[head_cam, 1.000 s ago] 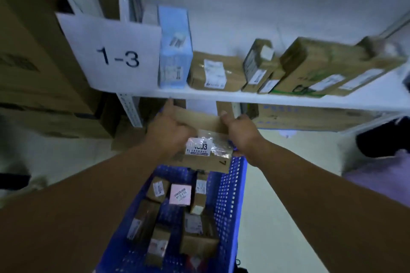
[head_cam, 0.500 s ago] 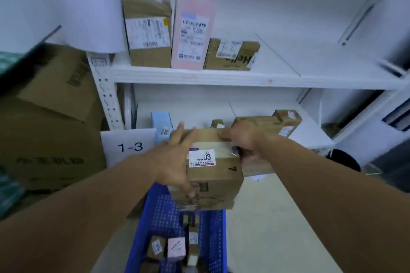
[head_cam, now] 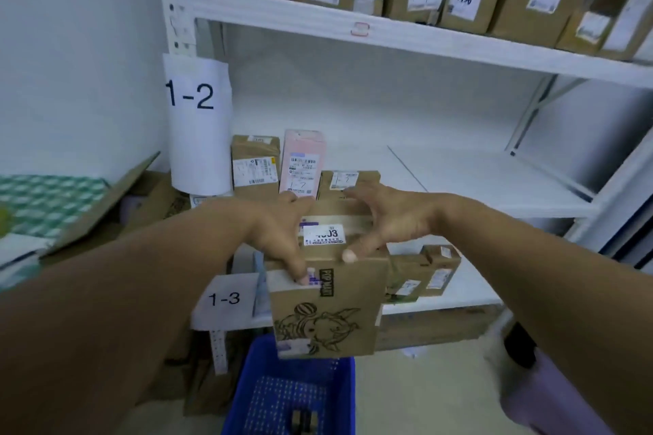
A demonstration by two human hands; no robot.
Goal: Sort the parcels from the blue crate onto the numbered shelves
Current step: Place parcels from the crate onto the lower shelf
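Observation:
I hold a brown cardboard parcel point(head_cam: 330, 307) with a printed cartoon drawing and a white label reading 4003 at the front edge of the shelf marked 1-2 point(head_cam: 441, 169). My left hand point(head_cam: 279, 233) grips its left side, thumb on the front face. My right hand point(head_cam: 385, 219) grips its top right, thumb pressing the front. Behind it on that shelf stand a brown parcel point(head_cam: 255, 166), a pink parcel point(head_cam: 302, 161) and a low brown parcel point(head_cam: 348, 180). The blue crate point(head_cam: 293, 395) sits below on the floor.
The 1-2 sign point(head_cam: 198, 124) hangs on the left post, the 1-3 sign point(head_cam: 224, 298) below it. The shelf above point(head_cam: 406, 35) carries several labelled parcels. Brown parcels point(head_cam: 429, 272) lie on the 1-3 shelf. Large cardboard boxes point(head_cam: 116, 208) stand at left.
Both hands have raised the parcel from the 1-3 shelf level up to the 1-2 shelf. My view has tilted upward, so the crate has dropped to the frame's bottom.

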